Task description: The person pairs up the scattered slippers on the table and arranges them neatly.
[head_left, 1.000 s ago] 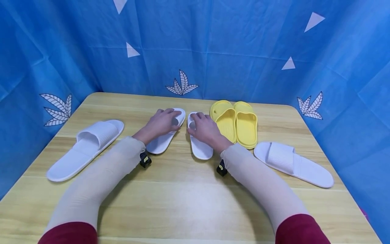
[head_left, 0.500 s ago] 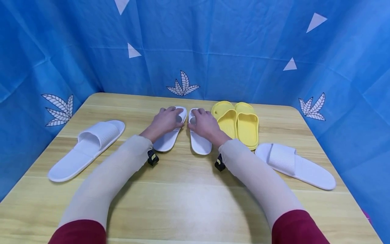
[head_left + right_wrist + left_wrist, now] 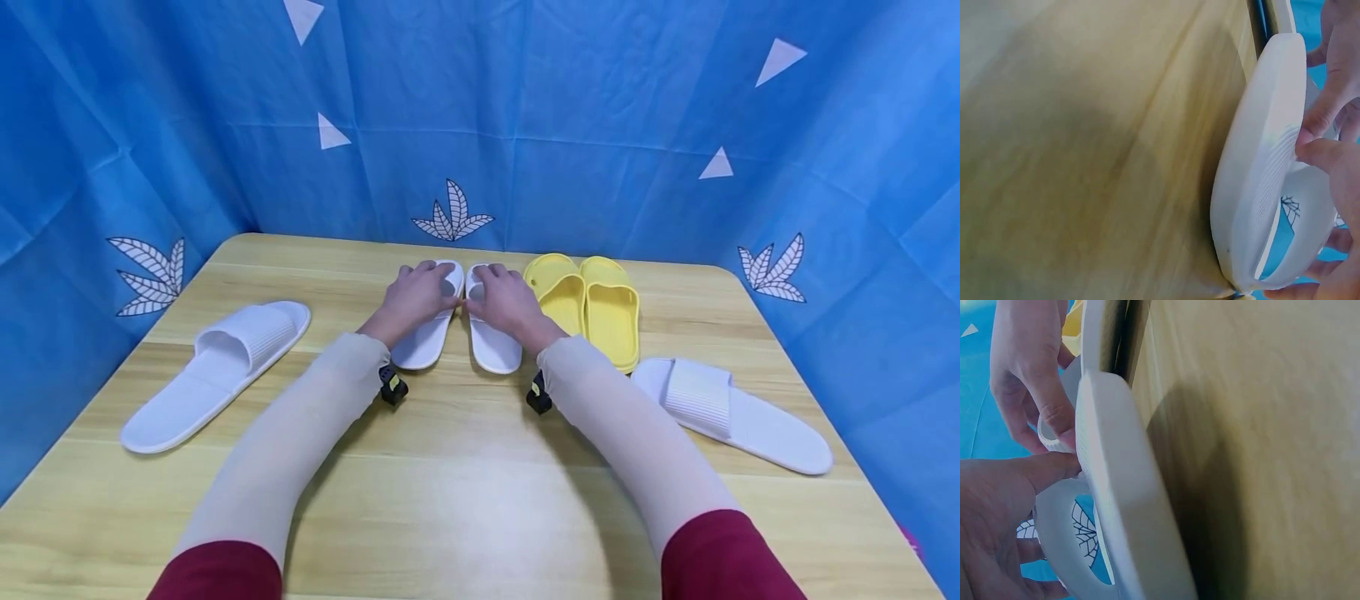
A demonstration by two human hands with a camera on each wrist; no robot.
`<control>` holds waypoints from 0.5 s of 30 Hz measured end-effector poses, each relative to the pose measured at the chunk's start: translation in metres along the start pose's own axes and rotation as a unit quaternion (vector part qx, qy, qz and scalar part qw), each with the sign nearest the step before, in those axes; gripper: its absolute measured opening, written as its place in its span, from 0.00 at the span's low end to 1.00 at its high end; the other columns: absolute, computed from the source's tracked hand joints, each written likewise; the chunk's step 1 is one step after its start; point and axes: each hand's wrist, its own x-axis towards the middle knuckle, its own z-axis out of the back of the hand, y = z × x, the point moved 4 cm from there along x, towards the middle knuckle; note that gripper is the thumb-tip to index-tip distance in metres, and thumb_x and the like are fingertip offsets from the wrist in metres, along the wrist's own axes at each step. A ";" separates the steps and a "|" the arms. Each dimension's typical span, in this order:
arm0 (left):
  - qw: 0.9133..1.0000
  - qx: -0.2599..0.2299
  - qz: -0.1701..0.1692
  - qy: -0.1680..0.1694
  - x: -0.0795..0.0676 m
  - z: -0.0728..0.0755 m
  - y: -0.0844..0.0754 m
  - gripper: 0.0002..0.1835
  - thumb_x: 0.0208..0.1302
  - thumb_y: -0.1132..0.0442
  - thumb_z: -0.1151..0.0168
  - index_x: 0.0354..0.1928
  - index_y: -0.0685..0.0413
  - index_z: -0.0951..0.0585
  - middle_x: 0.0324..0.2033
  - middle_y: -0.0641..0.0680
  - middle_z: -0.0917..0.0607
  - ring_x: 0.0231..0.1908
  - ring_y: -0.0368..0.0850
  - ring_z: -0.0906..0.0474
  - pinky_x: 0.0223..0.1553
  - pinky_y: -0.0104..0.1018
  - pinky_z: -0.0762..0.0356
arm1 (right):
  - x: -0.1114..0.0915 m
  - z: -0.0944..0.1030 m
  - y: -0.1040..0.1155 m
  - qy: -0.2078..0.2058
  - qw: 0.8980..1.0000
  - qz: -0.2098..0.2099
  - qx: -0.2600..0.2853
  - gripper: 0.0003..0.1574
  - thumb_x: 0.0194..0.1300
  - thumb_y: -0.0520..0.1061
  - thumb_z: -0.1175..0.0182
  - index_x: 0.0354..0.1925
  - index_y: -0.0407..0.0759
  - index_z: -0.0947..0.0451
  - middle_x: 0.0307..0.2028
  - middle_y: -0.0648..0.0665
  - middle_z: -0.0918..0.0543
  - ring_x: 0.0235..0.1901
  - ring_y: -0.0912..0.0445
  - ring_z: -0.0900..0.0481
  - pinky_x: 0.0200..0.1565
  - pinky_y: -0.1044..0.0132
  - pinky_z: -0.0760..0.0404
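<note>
Two white slippers stand side by side at the back middle of the table, toes pointing away. My left hand (image 3: pixel 412 298) grips the left slipper (image 3: pixel 422 347) across its strap, thumb on the inner edge. Over the strap of the right slipper (image 3: pixel 495 350), my right hand (image 3: pixel 504 300) has a matching grip. The two thumbs meet between the slippers in the head view. In the left wrist view, the near slipper's sole (image 3: pixel 1125 487) casts a shadow on the wood; the right wrist view shows the other slipper (image 3: pixel 1254 181) close over the table. Both straps are partly hidden by fingers.
Yellow clogs (image 3: pixel 613 329) stand as a pair just right of my right hand. One white slipper (image 3: pixel 217 371) lies angled at the left, another (image 3: pixel 738 417) at the right. A blue curtain (image 3: pixel 615 125) encloses the back and sides of the wooden table (image 3: pixel 450 500).
My left hand has moved right and slightly away with its slipper, narrowing the gap to the other one. The right hand has shifted its slipper a little farther back. The remaining footwear stayed put.
</note>
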 end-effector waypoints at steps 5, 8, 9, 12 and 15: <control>1.000 -0.005 0.012 0.003 0.003 0.001 0.001 0.43 0.60 0.37 0.36 0.74 0.41 0.37 0.70 0.60 0.37 0.61 0.67 0.37 0.53 0.62 0.27 | 0.004 0.001 -0.004 -0.003 1.000 -0.006 0.010 0.42 0.66 0.67 0.42 0.69 0.48 0.35 0.67 0.38 0.32 0.61 0.39 0.31 0.60 0.47 0.27; 1.000 -0.005 0.019 0.008 0.004 0.002 0.003 0.44 0.60 0.35 0.37 0.75 0.41 0.39 0.71 0.60 0.39 0.63 0.67 0.38 0.54 0.63 0.28 | 0.005 0.000 -0.006 -0.005 1.000 -0.005 0.013 0.42 0.66 0.69 0.44 0.69 0.49 0.34 0.67 0.39 0.32 0.62 0.39 0.31 0.61 0.47 0.29; 1.000 -0.006 0.019 0.010 0.005 0.002 0.004 0.44 0.60 0.35 0.38 0.75 0.41 0.39 0.72 0.60 0.39 0.63 0.67 0.39 0.54 0.63 0.29 | 0.005 0.000 -0.006 -0.005 1.000 -0.004 0.014 0.42 0.66 0.69 0.45 0.69 0.50 0.34 0.67 0.39 0.32 0.62 0.39 0.31 0.61 0.47 0.29; 1.000 -0.010 0.014 0.016 0.006 0.001 0.007 0.42 0.63 0.34 0.42 0.75 0.41 0.39 0.72 0.58 0.38 0.65 0.65 0.40 0.58 0.62 0.32 | 0.005 -0.002 -0.007 -0.002 1.000 0.004 0.015 0.38 0.69 0.69 0.50 0.69 0.52 0.33 0.67 0.40 0.32 0.63 0.39 0.32 0.62 0.46 0.30; 1.000 -0.017 0.004 0.019 0.006 0.000 0.009 0.37 0.68 0.37 0.47 0.74 0.43 0.37 0.71 0.58 0.36 0.67 0.63 0.41 0.63 0.59 0.37 | 0.005 -0.002 -0.009 0.001 1.000 0.011 0.013 0.34 0.74 0.66 0.55 0.70 0.53 0.33 0.68 0.40 0.32 0.64 0.39 0.33 0.63 0.45 0.32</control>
